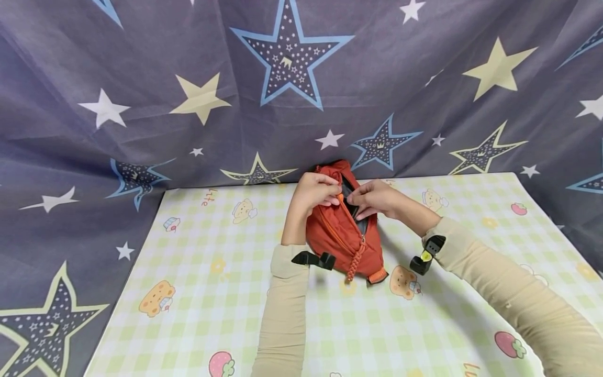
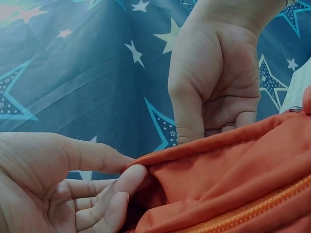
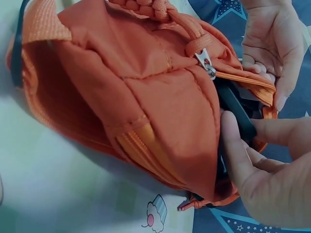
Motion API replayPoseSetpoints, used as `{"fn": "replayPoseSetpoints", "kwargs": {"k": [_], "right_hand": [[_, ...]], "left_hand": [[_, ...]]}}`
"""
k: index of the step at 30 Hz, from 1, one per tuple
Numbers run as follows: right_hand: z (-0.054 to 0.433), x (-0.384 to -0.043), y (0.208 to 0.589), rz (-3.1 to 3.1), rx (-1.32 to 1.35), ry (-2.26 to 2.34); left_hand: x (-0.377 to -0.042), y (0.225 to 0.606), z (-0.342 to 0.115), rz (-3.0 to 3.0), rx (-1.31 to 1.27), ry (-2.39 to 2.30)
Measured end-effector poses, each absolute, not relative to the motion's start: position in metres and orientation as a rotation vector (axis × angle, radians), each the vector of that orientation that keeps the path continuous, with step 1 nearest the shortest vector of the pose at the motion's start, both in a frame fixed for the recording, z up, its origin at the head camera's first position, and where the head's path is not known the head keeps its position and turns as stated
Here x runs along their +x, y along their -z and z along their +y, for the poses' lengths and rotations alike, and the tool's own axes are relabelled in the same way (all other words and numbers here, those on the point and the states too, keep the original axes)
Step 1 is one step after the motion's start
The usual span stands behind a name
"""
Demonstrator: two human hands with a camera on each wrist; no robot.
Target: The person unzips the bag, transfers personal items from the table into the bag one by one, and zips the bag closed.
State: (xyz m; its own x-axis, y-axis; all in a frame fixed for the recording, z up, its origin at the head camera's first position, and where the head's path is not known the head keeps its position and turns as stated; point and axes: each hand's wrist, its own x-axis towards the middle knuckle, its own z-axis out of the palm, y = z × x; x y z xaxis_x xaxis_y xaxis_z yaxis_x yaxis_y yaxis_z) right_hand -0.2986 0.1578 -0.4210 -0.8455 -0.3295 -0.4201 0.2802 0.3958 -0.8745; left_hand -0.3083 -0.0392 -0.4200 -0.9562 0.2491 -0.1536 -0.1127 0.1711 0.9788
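An orange-red zippered bag (image 1: 332, 228) stands at the table's back edge with its top opening unzipped. My left hand (image 1: 316, 192) pinches the zippered rim of that opening between thumb and fingers, also seen close up in the left wrist view. My right hand (image 1: 377, 199) reaches into the opening from the other side. In the right wrist view, its thumb and fingers pinch a dark, flat, straight-edged object (image 3: 235, 109) inside the bag; most of it is hidden and I cannot tell its kind. A metal zipper pull (image 3: 206, 64) with a braided orange cord (image 1: 356, 261) hangs at the opening's near end.
A green-and-white checked tablecloth (image 1: 188, 262) with printed bears and strawberries covers the table. Behind it hangs a dark blue star-patterned curtain (image 1: 155, 63), close to the bag's back. An orange strap (image 3: 48, 24) loops off the bag's bottom end.
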Motion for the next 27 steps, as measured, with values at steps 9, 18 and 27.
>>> {"fn": "replayPoseSetpoints", "kwargs": {"k": [9, 18, 27], "right_hand": [[0.152, -0.293, 0.421, 2.236, 0.008, 1.577], [0.153, -0.289, 0.423, 2.227, 0.049, 1.651], [0.159, -0.291, 0.426, 2.140, -0.022, 1.554]], "left_hand": [[-0.307, 0.421, -0.040, 2.164, 0.125, -1.856], [-0.308, 0.418, -0.040, 2.149, 0.135, -1.866], [-0.306, 0.418, -0.040, 2.156, 0.129, -1.852]]}}
